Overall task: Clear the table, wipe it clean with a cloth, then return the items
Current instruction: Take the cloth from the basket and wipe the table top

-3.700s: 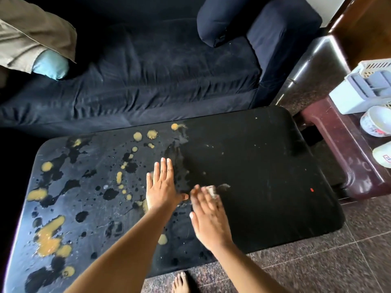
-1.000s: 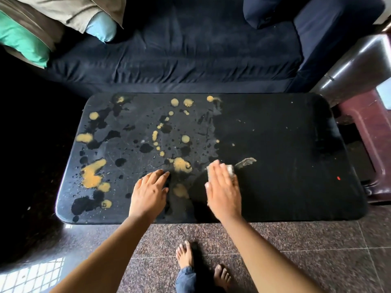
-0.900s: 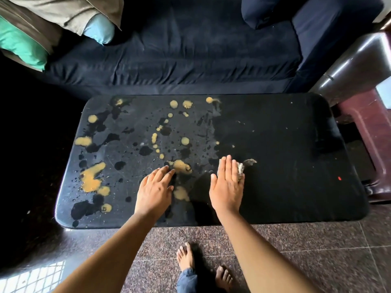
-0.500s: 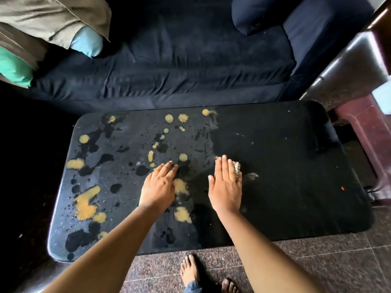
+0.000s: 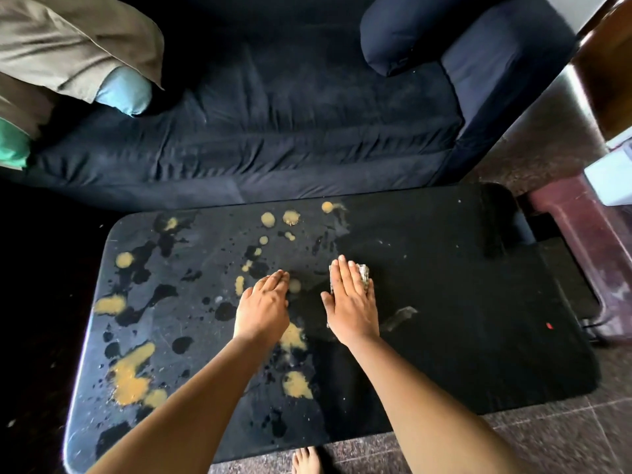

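Note:
A low black table (image 5: 461, 319) fills the middle of the head view. Its left half is dusty grey with yellow and dark splashes (image 5: 131, 374); its right half is plain black. My right hand (image 5: 350, 299) lies flat, palm down, pressing a small pale cloth (image 5: 364, 273) onto the table near the border of the two halves. Only the cloth's far edge shows past my fingers. My left hand (image 5: 263, 306) rests flat on the stained side, fingers together, holding nothing.
A dark blue sofa (image 5: 273, 131) runs along the table's far edge, with a blue cushion (image 5: 123, 92) and beige cloth (image 5: 68, 42) at its left. A reddish wooden bench (image 5: 581, 241) stands to the right. A small red speck (image 5: 549, 325) lies on the table.
My right hand has slid the cloth away from me across the table middle, leaving a wet smear behind. My left hand has shifted forward too. The view tilted toward the sofa.

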Demonstrator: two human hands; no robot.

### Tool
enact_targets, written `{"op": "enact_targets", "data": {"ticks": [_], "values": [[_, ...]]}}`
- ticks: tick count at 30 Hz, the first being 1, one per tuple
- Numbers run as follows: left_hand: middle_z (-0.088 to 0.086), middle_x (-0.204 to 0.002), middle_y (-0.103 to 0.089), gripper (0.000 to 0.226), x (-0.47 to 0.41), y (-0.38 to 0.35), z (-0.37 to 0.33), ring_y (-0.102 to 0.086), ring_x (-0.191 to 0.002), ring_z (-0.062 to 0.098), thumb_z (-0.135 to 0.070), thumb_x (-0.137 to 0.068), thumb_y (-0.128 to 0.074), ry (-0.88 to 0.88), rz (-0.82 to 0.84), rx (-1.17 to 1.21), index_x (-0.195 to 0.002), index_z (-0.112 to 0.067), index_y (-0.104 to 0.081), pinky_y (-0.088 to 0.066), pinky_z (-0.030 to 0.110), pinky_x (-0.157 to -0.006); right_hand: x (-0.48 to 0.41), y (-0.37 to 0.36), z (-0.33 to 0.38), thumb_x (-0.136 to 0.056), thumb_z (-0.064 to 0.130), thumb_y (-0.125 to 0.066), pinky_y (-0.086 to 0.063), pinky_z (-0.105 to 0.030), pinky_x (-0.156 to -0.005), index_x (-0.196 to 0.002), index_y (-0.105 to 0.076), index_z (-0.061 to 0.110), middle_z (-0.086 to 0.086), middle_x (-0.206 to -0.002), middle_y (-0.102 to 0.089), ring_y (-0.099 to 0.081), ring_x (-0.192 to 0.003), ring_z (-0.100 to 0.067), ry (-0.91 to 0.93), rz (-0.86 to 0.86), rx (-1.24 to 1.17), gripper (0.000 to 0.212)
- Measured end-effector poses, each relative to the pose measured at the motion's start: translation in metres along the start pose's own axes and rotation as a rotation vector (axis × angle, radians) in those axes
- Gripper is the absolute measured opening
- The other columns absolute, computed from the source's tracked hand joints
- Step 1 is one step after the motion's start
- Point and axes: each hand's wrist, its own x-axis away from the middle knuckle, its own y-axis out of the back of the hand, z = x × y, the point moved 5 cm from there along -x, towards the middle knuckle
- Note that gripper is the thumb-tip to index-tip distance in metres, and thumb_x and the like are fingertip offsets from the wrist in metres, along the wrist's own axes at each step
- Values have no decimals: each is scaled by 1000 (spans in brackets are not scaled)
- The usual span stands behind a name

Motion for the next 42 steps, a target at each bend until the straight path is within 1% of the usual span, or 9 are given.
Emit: {"op": "enact_targets", "data": {"ticks": [3,7,10,19,22,26,31,36,42], "values": [[-6,-158,-21,57,2,1,-6,-19,-145,12,-23,-96,-40,-6,17,29,-151,-22,-23,-19,28,-116,-6,16,-18,-89,52,-14,-16,-43,-118,-150,-19,16,0,-158,-15,-12,-146,-17,29,95,-252,71],[-8,-159,-19,58,5,-3,-15,-17,-145,12,-23,-96,-41,-50,51,27,-151,-24,-22,-18,29,-116,-11,42,-43,-88,36,-61,-28,-38,-112,-152,-12,17,-4,-157,-22,-24,-142,-23,-25,121,-153,82],[-7,-158,-21,58,4,0,-20,-18,-145,12,-23,-95,-44,-17,31,68,-150,-23,-25,-18,29,-116,-15,53,-53,-70,42,-79,-40,-38,-100,-145,-22,10,-12,-144,-36,-39,-130,-28,-315,135,-198,100],[-6,-157,-24,57,-5,2,-38,-22,-143,14,-24,-95,-45,54,17,126,-150,-21,-27,-20,29,-115,3,24,-37,-71,34,-80,-50,-36,-86,-107,-51,10,-9,-116,-63,-61,-107,-27,-769,111,-563,52],[-6,-157,-25,57,-13,3,-41,-23,-143,14,-24,-95,-46,76,11,130,-149,-21,-28,-21,29,-114,-3,22,-39,-72,26,-75,-52,-33,-86,-98,-61,12,-7,-107,-68,-65,-99,-25,-722,160,-758,33],[-6,-157,-24,57,-30,8,-46,-23,-142,15,-26,-96,-45,72,11,118,-150,-20,-27,-23,29,-114,-16,57,-71,-80,17,-64,-51,-41,-85,-114,-52,8,-17,-112,-64,-62,-99,-34,-660,-67,-897,37],[-3,-156,-25,57,-54,13,-50,-25,-141,19,-26,-95,-47,93,4,83,-149,-18,-29,-26,32,-113,-68,124,-138,-90,8,-52,-46,-40,-80,-114,-48,7,-18,-112,-61,-57,-102,-36,-624,-381,-324,24],[0,-150,-33,55,-60,15,-42,-35,-133,22,-23,-95,-46,168,-12,70,-148,-16,-31,-34,34,-106,-89,93,-68,-75,5,-29,-48,-26,-56,-97,-71,12,-5,-87,-66,-60,-75,-21,-326,-202,99,48],[0,-144,-42,55,-55,12,-28,-43,-125,23,-14,-90,-46,235,7,104,-144,-17,-38,-42,35,-99,-28,64,30,-76,7,-56,-49,-30,-54,-84,-71,20,-1,-79,-64,-62,-68,-22,-18,-64,-8,21]]}}
